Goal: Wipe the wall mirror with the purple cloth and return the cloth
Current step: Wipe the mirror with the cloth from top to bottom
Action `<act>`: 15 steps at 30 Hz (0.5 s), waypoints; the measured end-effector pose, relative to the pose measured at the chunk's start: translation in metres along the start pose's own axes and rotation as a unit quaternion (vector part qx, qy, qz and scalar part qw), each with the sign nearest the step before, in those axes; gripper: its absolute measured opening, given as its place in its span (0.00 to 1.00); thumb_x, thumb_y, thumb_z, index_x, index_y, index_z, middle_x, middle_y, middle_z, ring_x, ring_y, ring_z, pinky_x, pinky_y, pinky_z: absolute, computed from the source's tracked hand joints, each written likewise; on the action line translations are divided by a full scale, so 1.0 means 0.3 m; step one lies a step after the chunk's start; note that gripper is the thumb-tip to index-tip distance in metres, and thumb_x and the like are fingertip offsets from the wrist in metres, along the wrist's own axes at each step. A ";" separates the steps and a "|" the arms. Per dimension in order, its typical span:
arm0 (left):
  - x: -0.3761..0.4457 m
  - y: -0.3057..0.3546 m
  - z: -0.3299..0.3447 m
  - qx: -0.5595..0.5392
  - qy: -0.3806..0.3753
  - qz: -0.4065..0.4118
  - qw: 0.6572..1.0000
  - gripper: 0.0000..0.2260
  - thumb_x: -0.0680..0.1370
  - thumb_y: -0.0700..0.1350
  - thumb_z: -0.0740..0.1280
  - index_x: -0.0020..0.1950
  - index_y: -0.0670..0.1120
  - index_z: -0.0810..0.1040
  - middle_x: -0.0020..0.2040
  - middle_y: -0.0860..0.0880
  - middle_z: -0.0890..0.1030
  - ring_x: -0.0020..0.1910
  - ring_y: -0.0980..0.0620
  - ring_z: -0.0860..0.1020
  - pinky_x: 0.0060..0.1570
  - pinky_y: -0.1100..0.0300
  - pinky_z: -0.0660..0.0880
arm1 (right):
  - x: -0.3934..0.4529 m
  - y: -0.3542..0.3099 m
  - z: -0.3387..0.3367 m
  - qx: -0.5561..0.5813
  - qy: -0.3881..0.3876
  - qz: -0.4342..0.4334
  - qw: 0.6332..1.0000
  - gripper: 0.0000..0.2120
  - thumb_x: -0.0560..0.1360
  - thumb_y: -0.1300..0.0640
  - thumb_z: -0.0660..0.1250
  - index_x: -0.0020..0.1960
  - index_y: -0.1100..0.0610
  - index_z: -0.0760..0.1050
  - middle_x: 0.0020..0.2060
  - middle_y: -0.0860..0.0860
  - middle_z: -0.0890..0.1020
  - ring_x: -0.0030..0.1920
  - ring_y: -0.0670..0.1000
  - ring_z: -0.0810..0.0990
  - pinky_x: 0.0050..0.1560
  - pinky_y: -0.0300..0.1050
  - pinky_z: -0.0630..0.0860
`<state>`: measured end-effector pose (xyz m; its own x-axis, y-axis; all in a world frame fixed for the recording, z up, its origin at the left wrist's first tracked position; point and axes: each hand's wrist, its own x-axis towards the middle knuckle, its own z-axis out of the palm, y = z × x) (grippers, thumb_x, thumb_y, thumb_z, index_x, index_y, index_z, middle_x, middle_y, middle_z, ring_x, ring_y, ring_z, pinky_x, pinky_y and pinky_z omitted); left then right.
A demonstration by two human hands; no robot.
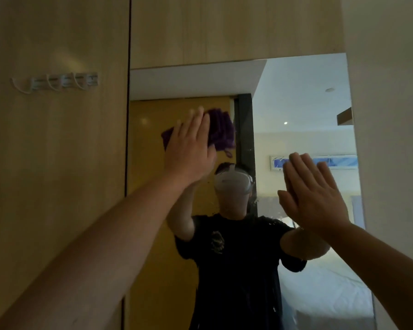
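The wall mirror (303, 110) fills the middle and right of the view, set between wooden panels. My left hand (190, 146) presses the purple cloth (221, 129) flat against the glass in the mirror's upper left part, fingers extended over it. The cloth is folded and sticks out to the right of and below my fingers. My right hand (312, 194) lies flat against the glass lower and to the right, fingers apart, with nothing in it. The mirror shows the reflection of a person in a dark shirt with a white headset.
A wooden panel (57, 163) stands left of the mirror and carries a row of small wall hooks (65, 81). A pale wall (391, 115) borders the mirror on the right. A wooden cabinet front (236, 27) sits above the mirror.
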<state>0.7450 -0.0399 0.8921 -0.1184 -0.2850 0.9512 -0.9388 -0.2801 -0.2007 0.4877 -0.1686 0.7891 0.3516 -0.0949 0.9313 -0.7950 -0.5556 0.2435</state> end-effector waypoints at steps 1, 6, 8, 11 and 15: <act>0.093 0.012 -0.017 0.005 -0.003 -0.001 1.000 0.29 0.83 0.54 0.49 0.80 0.43 0.46 0.80 0.44 0.45 0.79 0.47 0.43 0.76 0.49 0.41 | 0.001 0.000 0.003 0.003 0.010 0.000 1.000 0.32 0.81 0.39 0.44 0.78 0.57 0.54 0.78 0.55 0.55 0.79 0.55 0.48 0.77 0.61 0.50; 0.193 0.063 -0.016 0.042 0.019 0.041 0.998 0.29 0.82 0.54 0.50 0.80 0.42 0.49 0.80 0.43 0.48 0.79 0.47 0.46 0.77 0.49 0.43 | -0.003 0.013 0.020 0.020 0.044 -0.012 0.999 0.31 0.81 0.40 0.46 0.77 0.58 0.58 0.78 0.56 0.57 0.79 0.55 0.51 0.76 0.61 0.51; 0.089 0.080 0.015 0.036 0.028 0.085 0.995 0.29 0.81 0.54 0.52 0.80 0.42 0.51 0.80 0.44 0.51 0.79 0.47 0.48 0.77 0.48 0.46 | -0.004 0.018 0.025 0.021 0.041 -0.015 0.999 0.31 0.81 0.40 0.46 0.77 0.58 0.57 0.78 0.55 0.56 0.79 0.55 0.49 0.77 0.61 0.51; -0.172 0.108 0.073 0.025 0.018 0.149 0.988 0.31 0.80 0.54 0.58 0.78 0.41 0.56 0.79 0.42 0.55 0.78 0.45 0.52 0.76 0.45 0.52 | -0.002 0.024 0.025 0.020 0.033 -0.016 0.999 0.32 0.81 0.39 0.45 0.77 0.58 0.57 0.78 0.55 0.55 0.79 0.55 0.49 0.77 0.62 0.50; -0.547 0.135 0.148 0.037 -0.015 0.179 0.983 0.34 0.77 0.55 0.61 0.78 0.40 0.57 0.78 0.41 0.57 0.78 0.42 0.55 0.74 0.43 0.56 | -0.006 0.021 0.026 0.022 0.026 -0.012 0.999 0.31 0.81 0.40 0.48 0.77 0.57 0.56 0.78 0.55 0.55 0.79 0.55 0.48 0.77 0.60 0.47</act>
<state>0.7408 -0.0451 0.7173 -0.4258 -0.4045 0.8094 -0.8125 -0.2227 -0.5387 0.4860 -0.1783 0.7869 0.3436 -0.0392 0.9383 -0.7633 -0.5937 0.2547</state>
